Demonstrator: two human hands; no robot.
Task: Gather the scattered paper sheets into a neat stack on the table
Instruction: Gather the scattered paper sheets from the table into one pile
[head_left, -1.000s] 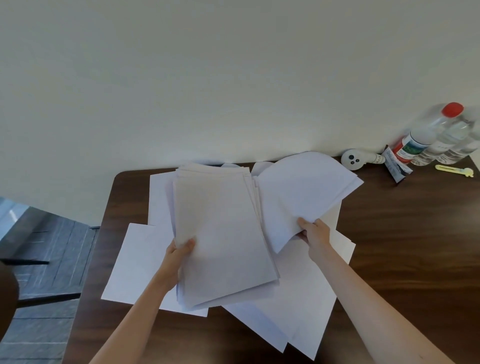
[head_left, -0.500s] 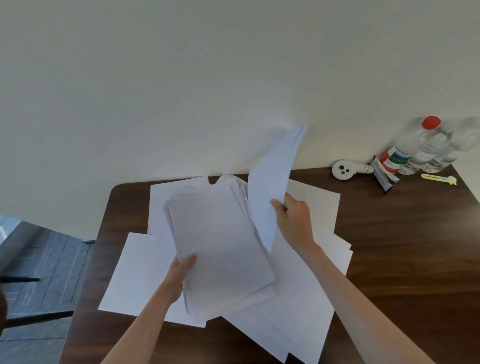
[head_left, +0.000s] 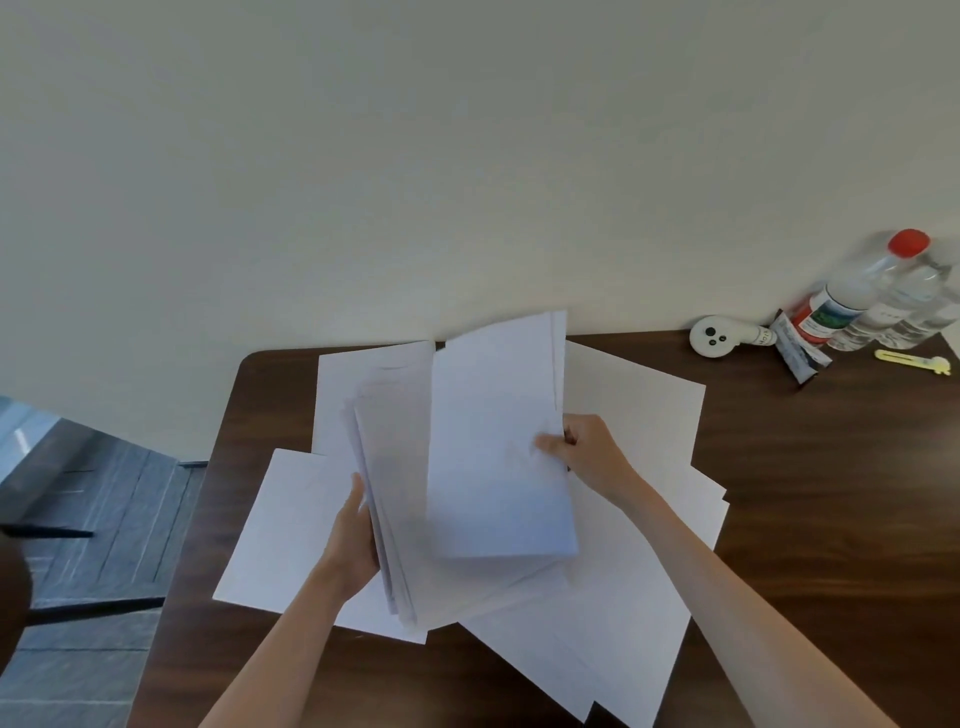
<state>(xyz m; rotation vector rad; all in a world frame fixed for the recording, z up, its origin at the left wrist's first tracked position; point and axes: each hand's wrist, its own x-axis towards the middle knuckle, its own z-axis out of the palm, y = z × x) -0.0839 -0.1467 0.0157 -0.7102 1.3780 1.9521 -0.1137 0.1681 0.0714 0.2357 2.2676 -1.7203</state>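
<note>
A bundle of white paper sheets is tilted up above the dark wooden table, gripped along its left edge by my left hand. My right hand pinches the right edge of a single white sheet that lies over the front of that bundle. More loose sheets are spread flat on the table beneath: one at the left, one at the back right, and several overlapping toward the near edge.
At the table's back right corner stand plastic bottles, one with a red cap, beside a small white round device, a dark packet and a yellow cutter. A pale wall runs behind. The table's left edge drops to a grey floor.
My right hand lifted a sheet off the table's right side, swung it up and over to the left, and brought it down onto the bundle in my left hand.
</note>
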